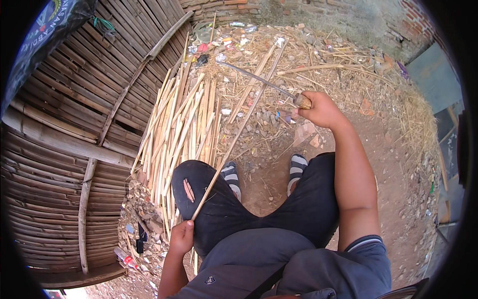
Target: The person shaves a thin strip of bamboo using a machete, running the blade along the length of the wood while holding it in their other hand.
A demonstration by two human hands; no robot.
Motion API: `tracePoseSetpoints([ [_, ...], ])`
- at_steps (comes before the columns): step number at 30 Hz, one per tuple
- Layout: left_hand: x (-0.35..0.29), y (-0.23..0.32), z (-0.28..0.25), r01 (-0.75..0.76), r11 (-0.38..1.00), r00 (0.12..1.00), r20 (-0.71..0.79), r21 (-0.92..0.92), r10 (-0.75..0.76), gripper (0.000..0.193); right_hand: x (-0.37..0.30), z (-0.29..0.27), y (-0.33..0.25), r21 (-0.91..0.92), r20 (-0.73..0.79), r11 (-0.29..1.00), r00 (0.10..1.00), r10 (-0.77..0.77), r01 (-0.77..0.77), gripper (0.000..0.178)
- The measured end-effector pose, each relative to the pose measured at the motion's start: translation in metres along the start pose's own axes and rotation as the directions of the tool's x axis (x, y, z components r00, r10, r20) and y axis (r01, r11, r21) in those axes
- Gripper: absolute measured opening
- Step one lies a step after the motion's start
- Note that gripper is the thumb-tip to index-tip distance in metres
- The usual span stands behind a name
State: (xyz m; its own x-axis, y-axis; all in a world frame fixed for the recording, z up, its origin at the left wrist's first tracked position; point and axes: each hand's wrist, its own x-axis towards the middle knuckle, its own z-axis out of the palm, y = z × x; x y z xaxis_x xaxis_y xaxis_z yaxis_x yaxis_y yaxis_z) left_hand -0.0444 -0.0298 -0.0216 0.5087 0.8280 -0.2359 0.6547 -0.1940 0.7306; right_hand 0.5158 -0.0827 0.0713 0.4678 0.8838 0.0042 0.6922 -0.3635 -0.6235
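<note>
My left hand, beside my left thigh, is closed on the near end of a long bamboo strip. The strip slants across my left knee and out over the ground, away to the right. In my right hand, held out ahead of my right knee, is the wooden handle of a long knife. Its thin, slightly curved blade points to the far left and crosses over the strip in this view. Whether blade and strip touch, I cannot tell. A pile of split bamboo strips lies to my left.
A bamboo-slat wall stands at the left, a weathered brick wall at the far side. Grey sheets lean at the right. Rubble, straw and litter cover the ground ahead. A plastic bottle lies near my left arm.
</note>
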Motion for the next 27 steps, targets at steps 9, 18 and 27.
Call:
tracePoseSetpoints([
  [9,-0.004,0.001,0.001,-0.026,0.999,0.999,-0.026,-0.034,0.025,0.056,-0.022,0.036,-0.06,-0.225,0.388,0.881,0.868,-0.311,0.416,0.031],
  [18,-0.004,0.01,-0.001,0.014,1.0,1.0,-0.014,-0.016,-0.014,0.057,-0.002,0.003,-0.005,-0.025,0.105,0.996,0.991,-0.082,0.085,0.034],
  [27,-0.005,0.005,0.0,-0.004,0.999,1.0,-0.026,-0.033,0.003,0.056,-0.015,0.029,-0.047,-0.126,0.306,0.956,0.927,-0.215,0.263,0.035],
])
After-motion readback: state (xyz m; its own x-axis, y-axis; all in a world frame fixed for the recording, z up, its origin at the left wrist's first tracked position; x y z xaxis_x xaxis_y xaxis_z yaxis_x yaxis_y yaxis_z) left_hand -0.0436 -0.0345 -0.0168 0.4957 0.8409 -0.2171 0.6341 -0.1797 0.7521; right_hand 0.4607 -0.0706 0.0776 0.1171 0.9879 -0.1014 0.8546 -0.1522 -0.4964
